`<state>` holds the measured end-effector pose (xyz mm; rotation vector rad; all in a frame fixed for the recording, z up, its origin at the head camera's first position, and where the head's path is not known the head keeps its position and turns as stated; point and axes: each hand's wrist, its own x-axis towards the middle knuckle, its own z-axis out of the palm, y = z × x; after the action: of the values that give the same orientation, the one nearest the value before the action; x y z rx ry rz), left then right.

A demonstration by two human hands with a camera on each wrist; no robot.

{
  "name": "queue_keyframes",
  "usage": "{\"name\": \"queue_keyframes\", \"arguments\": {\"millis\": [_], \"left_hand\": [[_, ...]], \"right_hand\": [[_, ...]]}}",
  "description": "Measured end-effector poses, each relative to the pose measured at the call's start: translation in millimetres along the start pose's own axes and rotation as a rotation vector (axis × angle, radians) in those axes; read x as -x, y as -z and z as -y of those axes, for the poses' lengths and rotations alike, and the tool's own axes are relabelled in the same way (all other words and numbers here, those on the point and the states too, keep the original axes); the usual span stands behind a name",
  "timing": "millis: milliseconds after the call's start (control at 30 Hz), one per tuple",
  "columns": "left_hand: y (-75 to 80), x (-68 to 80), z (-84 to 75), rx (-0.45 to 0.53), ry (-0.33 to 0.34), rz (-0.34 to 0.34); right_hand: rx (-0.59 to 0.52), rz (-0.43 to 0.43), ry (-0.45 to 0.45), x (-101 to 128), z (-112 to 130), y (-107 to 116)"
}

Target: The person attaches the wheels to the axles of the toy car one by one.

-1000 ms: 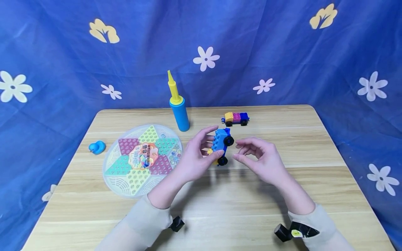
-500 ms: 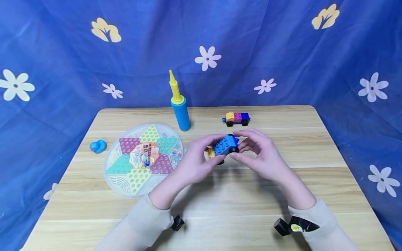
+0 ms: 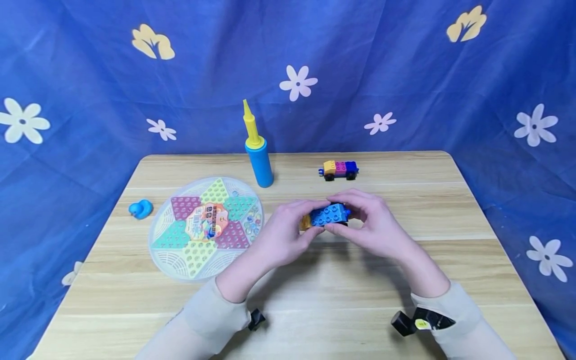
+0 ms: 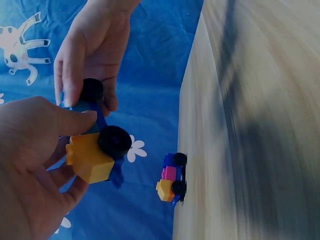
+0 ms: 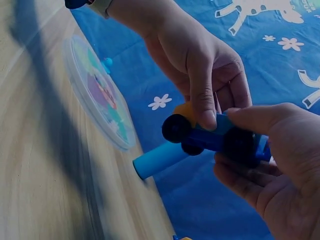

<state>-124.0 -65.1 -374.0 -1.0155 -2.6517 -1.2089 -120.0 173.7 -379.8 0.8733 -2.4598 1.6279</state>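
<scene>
Blue studded plastic forms the top of a blocky toy car (image 3: 330,215) with a yellow end brick and round black wheels, held above the middle of the wooden tabletop (image 3: 315,280). Left hand (image 3: 283,235) and right hand (image 3: 373,227) both pinch it between curled fingers and thumbs.

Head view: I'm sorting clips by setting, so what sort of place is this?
Probably a staged tabletop play setup: a wooden table before a flowered blue cloth backdrop, toys laid out, both hands holding a blue block car.
</scene>
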Motion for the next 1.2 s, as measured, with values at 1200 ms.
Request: {"name": "queue_keyframes", "arguments": {"millis": [1200], "left_hand": [[6.5, 4.2, 29.1, 0.149, -0.069, 0.021]], "right_hand": [[-0.193, -0.070, -0.015, 21, -19, 9]]}}
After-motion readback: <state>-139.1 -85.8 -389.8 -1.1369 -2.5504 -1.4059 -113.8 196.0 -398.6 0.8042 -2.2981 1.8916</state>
